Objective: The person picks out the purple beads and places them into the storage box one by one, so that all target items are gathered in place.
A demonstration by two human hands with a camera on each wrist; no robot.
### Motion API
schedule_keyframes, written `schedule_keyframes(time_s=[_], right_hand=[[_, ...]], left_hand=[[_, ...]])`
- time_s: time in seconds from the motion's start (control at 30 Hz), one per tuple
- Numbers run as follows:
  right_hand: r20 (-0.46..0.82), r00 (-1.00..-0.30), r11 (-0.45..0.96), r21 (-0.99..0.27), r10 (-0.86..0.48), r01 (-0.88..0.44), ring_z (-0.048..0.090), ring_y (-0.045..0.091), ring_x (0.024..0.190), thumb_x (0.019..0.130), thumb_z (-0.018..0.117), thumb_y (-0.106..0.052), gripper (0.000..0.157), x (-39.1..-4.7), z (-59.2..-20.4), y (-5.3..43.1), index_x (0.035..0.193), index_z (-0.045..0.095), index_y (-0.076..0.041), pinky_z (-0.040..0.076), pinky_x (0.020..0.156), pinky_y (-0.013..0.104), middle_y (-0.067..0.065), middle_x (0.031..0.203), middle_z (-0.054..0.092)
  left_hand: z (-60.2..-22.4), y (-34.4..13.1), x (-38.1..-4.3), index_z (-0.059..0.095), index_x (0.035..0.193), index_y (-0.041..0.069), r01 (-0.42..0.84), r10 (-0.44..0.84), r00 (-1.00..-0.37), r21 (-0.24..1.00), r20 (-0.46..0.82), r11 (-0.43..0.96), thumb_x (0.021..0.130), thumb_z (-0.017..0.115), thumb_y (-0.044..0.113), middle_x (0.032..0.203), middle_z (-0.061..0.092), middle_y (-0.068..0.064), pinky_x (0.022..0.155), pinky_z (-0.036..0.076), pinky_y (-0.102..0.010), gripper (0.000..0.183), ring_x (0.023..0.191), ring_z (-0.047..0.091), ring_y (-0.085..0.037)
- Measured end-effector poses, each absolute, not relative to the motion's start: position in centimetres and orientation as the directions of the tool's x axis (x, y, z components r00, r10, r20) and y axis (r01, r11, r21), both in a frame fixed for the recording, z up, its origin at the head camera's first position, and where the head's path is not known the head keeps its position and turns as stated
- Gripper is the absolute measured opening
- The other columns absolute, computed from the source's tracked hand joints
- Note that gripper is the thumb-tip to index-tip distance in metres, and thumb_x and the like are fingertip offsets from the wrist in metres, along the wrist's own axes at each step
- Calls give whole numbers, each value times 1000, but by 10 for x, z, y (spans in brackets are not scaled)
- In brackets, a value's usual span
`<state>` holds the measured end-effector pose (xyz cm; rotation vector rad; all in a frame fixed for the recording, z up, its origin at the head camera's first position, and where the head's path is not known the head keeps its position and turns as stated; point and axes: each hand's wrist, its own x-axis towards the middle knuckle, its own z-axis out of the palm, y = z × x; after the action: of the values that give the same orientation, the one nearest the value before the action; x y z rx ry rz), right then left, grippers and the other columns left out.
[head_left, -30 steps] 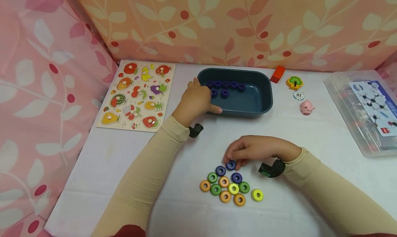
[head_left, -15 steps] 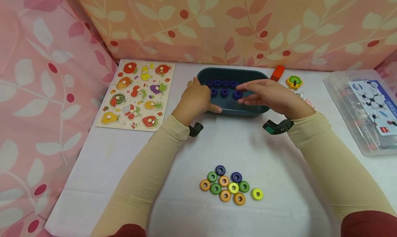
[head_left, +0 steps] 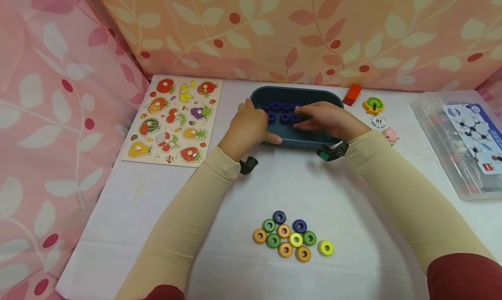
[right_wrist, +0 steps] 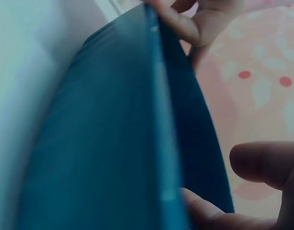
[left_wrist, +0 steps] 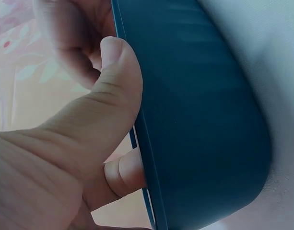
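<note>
My left hand (head_left: 248, 126) grips the left end of a dark teal plastic tub (head_left: 302, 142), its thumb along the front rim. In the left wrist view, that thumb presses the tub's rim (left_wrist: 146, 143) from outside, with a finger over the inner side. Inside the tub, my right hand (head_left: 327, 117) pinches a purple ring (head_left: 294, 118) between thumb and fingers, close beside another purple ring (head_left: 285, 118) in the front row. A back row of purple rings (head_left: 276, 106) lies along the far side, its right end hidden by the fingers.
Near the front, several green, orange, yellow and purple rings (head_left: 283, 231) lie grouped. A fruit puzzle board (head_left: 172, 121) lies left. Right of the tub are a red block (head_left: 352, 94), tree piece (head_left: 373, 105), round token (head_left: 378, 122), pink pig (head_left: 390, 136) and clear plastic case (head_left: 443, 160).
My right hand has carried a purple ring from the front group into the tub, then shifted left with it toward the front row. My left hand has stayed on the tub.
</note>
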<state>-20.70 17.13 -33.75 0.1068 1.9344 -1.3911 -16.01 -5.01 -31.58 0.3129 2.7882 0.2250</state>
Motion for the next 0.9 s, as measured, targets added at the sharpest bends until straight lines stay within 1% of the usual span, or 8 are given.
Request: schedule_keyframes(time_s=[0.1, 0.17, 0.33, 0.43, 0.53, 0.73, 0.8, 0.9], right_hand=[[-614, -713, 423, -776, -338, 468, 52, 28, 137, 105, 49, -41, 62, -206, -340, 175, 153, 38, -3, 30, 120, 41, 16, 156, 39], [-602, -724, 443, -779, -335, 443, 55, 27, 134, 105, 48, -43, 62, -202, -337, 179, 154, 37, -6, 36, 117, 40, 13, 159, 37], [-520, -773, 489, -813, -363, 316, 68, 14, 107, 105, 45, -49, 59, -177, -316, 189, 151, 45, -12, 52, 95, 25, 7, 154, 46], [-481, -756, 484, -839, -443, 249, 68, 20, 101, 106, 44, -46, 53, -152, -311, 189, 143, 54, -11, 52, 89, 27, 8, 145, 56], [-486, -675, 494, -846, -556, 202, 68, 26, 99, 106, 47, -41, 44, -123, -317, 183, 135, 62, -11, 53, 89, 33, 7, 136, 62], [-544, -386, 515, -837, -745, 185, 66, 20, 92, 106, 51, -32, 36, -79, -354, 158, 129, 66, -9, 53, 85, 32, 11, 129, 66], [-552, -338, 517, -834, -763, 195, 66, 18, 91, 106, 51, -31, 35, -72, -364, 152, 128, 66, -9, 52, 84, 30, 10, 127, 66], [-558, -316, 526, -830, -767, 189, 67, 18, 90, 106, 52, -31, 33, -67, -374, 145, 126, 68, -11, 53, 82, 28, 5, 125, 68]], left_hand=[[-317, -49, -159, 74, 116, 12, 193, 246, -923, 197, -295, 961, 73, 75, 68, 158, 24, -36, 103, 49, -47, 71, 139, 36, -47], [-317, -48, -158, 74, 115, 12, 195, 250, -923, 205, -292, 959, 73, 76, 67, 157, 25, -37, 104, 48, -48, 69, 139, 35, -47], [-316, -49, -157, 75, 112, 12, 191, 248, -923, 209, -294, 959, 74, 76, 67, 157, 24, -37, 103, 48, -48, 67, 139, 35, -48], [-316, -50, -156, 75, 111, 12, 185, 239, -924, 199, -299, 962, 74, 76, 67, 158, 23, -37, 103, 48, -48, 66, 139, 35, -48], [-316, -51, -157, 75, 112, 12, 174, 228, -926, 196, -300, 965, 74, 76, 67, 158, 23, -36, 104, 48, -48, 67, 140, 35, -47], [-316, -50, -157, 75, 111, 11, 175, 231, -930, 208, -287, 962, 73, 76, 66, 159, 23, -35, 105, 47, -47, 67, 140, 35, -46], [-316, -50, -158, 75, 110, 11, 176, 232, -930, 209, -284, 962, 73, 76, 66, 159, 23, -35, 105, 47, -48, 66, 140, 35, -47], [-317, -50, -158, 75, 110, 11, 174, 230, -930, 206, -288, 963, 73, 76, 66, 159, 24, -35, 105, 47, -48, 66, 140, 35, -47]])
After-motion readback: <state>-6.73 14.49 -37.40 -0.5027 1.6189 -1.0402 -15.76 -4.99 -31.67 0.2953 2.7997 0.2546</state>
